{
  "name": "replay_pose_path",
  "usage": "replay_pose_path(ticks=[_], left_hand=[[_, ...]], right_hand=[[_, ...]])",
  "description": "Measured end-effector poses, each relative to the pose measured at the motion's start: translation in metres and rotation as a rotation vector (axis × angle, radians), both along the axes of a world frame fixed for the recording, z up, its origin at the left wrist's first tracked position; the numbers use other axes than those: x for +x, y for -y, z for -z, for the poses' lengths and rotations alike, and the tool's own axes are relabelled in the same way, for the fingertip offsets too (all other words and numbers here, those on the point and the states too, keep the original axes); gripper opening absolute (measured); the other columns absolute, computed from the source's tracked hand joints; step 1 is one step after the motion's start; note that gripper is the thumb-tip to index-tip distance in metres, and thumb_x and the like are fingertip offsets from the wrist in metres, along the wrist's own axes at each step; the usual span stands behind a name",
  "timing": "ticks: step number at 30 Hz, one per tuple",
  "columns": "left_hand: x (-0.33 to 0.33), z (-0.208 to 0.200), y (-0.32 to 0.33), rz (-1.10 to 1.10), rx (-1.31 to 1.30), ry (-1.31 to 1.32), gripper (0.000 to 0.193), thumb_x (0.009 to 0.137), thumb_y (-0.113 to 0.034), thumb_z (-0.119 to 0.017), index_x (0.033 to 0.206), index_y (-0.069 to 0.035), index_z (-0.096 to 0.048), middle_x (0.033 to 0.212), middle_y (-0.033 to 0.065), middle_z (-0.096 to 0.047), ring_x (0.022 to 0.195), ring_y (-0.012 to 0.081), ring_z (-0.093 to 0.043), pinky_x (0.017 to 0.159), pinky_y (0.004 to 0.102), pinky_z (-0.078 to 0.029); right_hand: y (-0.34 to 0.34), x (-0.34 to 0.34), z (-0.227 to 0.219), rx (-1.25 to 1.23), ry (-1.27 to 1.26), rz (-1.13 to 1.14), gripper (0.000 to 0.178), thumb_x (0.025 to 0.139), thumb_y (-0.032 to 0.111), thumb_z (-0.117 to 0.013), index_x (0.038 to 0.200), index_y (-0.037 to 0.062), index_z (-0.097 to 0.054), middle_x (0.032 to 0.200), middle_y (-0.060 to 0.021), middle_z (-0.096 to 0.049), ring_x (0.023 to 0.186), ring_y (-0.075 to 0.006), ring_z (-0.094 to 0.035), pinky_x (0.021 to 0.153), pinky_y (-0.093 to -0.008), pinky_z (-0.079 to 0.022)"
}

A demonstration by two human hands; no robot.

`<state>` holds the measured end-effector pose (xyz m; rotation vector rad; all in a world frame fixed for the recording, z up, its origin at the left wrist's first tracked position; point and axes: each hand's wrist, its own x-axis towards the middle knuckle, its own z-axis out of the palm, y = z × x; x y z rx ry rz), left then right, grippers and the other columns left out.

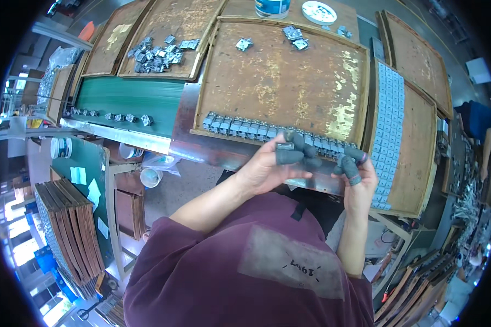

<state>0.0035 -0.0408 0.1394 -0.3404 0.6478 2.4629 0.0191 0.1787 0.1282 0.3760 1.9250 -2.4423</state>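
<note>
My left hand [282, 159] is closed in front of the tray's near edge, with dark finger cots on its fingers. Between those fingers shows a small grey metal part [284, 146]. A little to the right, my right hand [356, 173], also in dark finger cots, has its fingertips pinched together. What it pinches is too small to make out. Just beyond both hands, a row of metal blocks [245, 128] lines the near rim of a large worn wooden tray [267, 71]. Loose metal parts [295, 37] lie at that tray's far side.
Left of the tray, a green belt [131, 98] carries several small parts, with a heap of parts [157, 56] in a wooden tray behind. Rows of blocks [386, 125] fill part of the right-hand tray. A white bucket [273, 8] and round dish [319, 13] stand beyond.
</note>
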Motion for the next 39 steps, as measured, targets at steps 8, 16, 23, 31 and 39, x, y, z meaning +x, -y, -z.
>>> replay_pose_path(ticks=[8,16,23,31,39], left_hand=[[0.000,0.015,0.032,-0.044,-0.064,-0.162,0.054,0.096,-0.025,-0.059,0.144,-0.004,-0.044,0.104,0.0015,-0.057,0.092,0.0105,-0.051,0.081,0.0289,-0.039],[0.008,0.009,0.033,0.013,-0.336,-0.267,0.056,0.083,-0.006,-0.077,0.133,-0.002,-0.054,0.112,0.0047,-0.062,0.097,0.0132,-0.062,0.082,0.0267,-0.051],[0.014,0.005,0.034,0.016,-0.459,-0.340,0.048,0.077,-0.004,-0.081,0.121,-0.003,-0.062,0.106,0.0041,-0.068,0.098,0.0143,-0.065,0.082,0.0292,-0.056],[0.022,0.005,0.020,0.051,-0.615,-0.538,0.042,0.086,0.016,-0.059,0.126,0.000,-0.059,0.125,0.0043,-0.052,0.115,0.0175,-0.060,0.087,0.0283,-0.059],[0.019,0.007,0.013,-0.001,-0.513,-0.273,0.040,0.090,0.012,-0.057,0.128,0.000,-0.058,0.126,0.0035,-0.051,0.114,0.0156,-0.060,0.085,0.0255,-0.055]], right_hand=[[0.010,0.006,-0.004,-0.020,-0.066,0.002,0.028,0.091,0.004,-0.068,0.119,0.0010,-0.061,0.096,-0.0062,-0.066,0.080,-0.0131,-0.065,0.066,-0.0285,-0.059],[0.029,0.015,-0.022,0.471,-0.132,-0.366,0.030,0.089,0.014,-0.074,0.108,-0.0018,-0.059,0.093,-0.0119,-0.069,0.074,-0.0214,-0.069,0.062,-0.0325,-0.055],[0.036,0.008,-0.031,0.932,-0.483,-0.375,0.035,0.078,0.014,-0.079,0.100,-0.0019,-0.058,0.086,-0.0137,-0.061,0.076,-0.0328,-0.066,0.063,-0.0407,-0.053],[0.039,0.010,-0.029,1.082,-0.553,-0.359,0.031,0.072,0.007,-0.079,0.097,-0.0029,-0.063,0.086,-0.0132,-0.059,0.073,-0.0306,-0.062,0.062,-0.0387,-0.050],[0.042,-0.001,-0.018,1.011,-0.542,-0.282,0.028,0.069,0.002,-0.076,0.095,-0.0032,-0.064,0.084,-0.0136,-0.058,0.073,-0.0321,-0.063,0.062,-0.0396,-0.051]])
